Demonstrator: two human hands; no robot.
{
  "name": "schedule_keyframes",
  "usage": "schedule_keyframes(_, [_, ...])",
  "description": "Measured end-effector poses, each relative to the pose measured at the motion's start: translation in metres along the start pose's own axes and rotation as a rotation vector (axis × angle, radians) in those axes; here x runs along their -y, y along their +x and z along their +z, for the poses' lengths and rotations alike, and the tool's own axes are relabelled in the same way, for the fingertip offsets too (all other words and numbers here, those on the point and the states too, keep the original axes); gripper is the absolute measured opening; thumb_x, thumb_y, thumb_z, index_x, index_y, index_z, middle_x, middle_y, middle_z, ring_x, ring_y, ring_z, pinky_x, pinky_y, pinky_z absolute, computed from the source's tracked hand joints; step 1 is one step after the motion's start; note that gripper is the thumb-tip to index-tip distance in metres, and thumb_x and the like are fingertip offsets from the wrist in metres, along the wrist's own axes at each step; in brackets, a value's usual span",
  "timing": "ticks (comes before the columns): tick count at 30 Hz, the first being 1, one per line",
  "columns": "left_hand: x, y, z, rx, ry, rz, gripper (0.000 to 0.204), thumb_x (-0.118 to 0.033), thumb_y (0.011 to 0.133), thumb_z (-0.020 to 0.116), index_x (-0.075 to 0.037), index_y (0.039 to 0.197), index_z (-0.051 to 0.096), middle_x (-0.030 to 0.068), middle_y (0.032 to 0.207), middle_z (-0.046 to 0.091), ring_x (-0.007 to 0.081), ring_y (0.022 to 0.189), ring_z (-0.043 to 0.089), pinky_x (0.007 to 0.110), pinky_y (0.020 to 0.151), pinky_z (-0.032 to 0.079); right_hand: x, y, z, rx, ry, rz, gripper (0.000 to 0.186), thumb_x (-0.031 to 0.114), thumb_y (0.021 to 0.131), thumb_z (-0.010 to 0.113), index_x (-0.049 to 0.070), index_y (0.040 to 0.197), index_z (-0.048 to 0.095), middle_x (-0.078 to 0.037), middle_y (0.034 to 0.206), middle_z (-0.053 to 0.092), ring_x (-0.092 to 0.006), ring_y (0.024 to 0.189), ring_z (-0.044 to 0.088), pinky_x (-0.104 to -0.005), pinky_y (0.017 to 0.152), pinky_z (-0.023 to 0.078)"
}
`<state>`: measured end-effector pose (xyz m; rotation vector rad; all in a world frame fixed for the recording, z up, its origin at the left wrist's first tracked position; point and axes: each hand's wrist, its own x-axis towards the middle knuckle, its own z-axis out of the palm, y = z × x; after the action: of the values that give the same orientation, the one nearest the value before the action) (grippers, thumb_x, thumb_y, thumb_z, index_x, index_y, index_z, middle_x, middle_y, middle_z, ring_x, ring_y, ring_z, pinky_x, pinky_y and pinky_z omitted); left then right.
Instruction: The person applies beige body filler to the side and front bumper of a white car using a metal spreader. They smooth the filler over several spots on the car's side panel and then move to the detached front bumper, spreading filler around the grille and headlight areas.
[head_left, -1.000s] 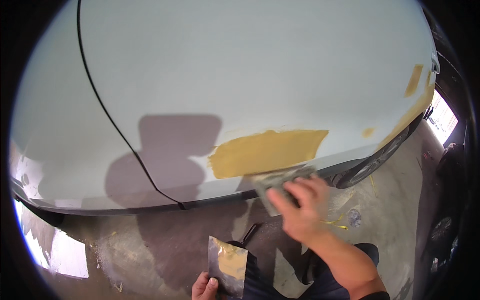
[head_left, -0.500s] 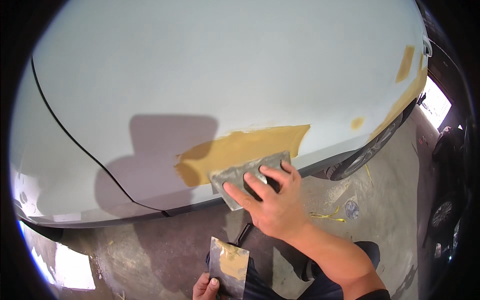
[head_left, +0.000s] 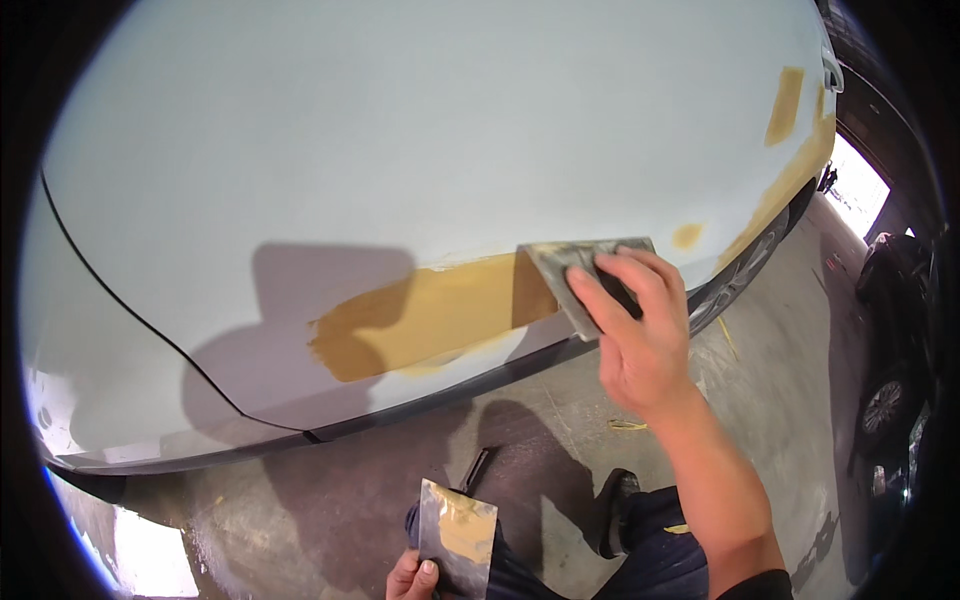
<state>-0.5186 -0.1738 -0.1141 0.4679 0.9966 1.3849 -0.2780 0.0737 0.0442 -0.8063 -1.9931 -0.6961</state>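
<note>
Filler patch (head_left: 410,345) low on pale car panel (head_left: 300,130); spreader (head_left: 558,258) now at its right end.

The patch's long axis runs left to right above the dark sill (head_left: 450,393), rising gently rightward. Left hand (head_left: 410,577) pinches a flat sheet (head_left: 458,575) bearing a filler dab (head_left: 468,528), its long axis toward the car, position unchanged. The spreader has shifted from the patch's lower edge; its upper edge lies near level, left edge slanting down rightward. Blade contact cannot be confirmed. Right hand (head_left: 645,355) grips it, fingers spread across its face. Judgement: a smoothing stroke nears its end.
</note>
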Motion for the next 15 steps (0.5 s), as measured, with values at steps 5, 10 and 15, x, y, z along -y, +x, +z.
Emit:
schedule_keyframes(5, [0.002,0.001,0.000,0.024,0.031,-0.037,0.011,-0.015,0.104,0.056,-0.011,0.094,0.060,-0.0051,0.081,0.060,0.0060,0.070,0.056,0.022,0.060,0.043,0.029,0.007,0.013,0.079,0.050,-0.025,0.049,0.006,0.075,0.067,0.019,0.122,0.073,-0.005,0.119,0.059,-0.0302,0.112,0.054,-0.0461,0.095,0.043])
schedule_keyframes(10, [0.001,0.004,0.004,0.023,0.052,-0.020,0.014,-0.016,0.104,0.056,-0.012,0.092,0.058,-0.0063,0.077,0.056,0.0053,0.065,0.051,0.021,0.057,0.039,0.051,-0.029,0.029,0.169,0.105,-0.017,0.055,0.010,0.074,0.069,0.027,0.126,0.071,0.000,0.123,0.059,-0.0278,0.116,0.051,-0.0556,0.097,0.040])
schedule_keyframes(15, [-0.004,0.009,0.022,0.074,0.157,0.025,0.014,-0.020,0.104,0.056,-0.012,0.093,0.058,-0.0058,0.077,0.055,0.0058,0.063,0.048,0.021,0.056,0.037,0.047,-0.061,0.040,0.175,0.097,-0.022,0.053,0.009,0.075,0.067,0.026,0.125,0.071,-0.001,0.121,0.060,-0.0276,0.117,0.052,-0.0542,0.098,0.040])
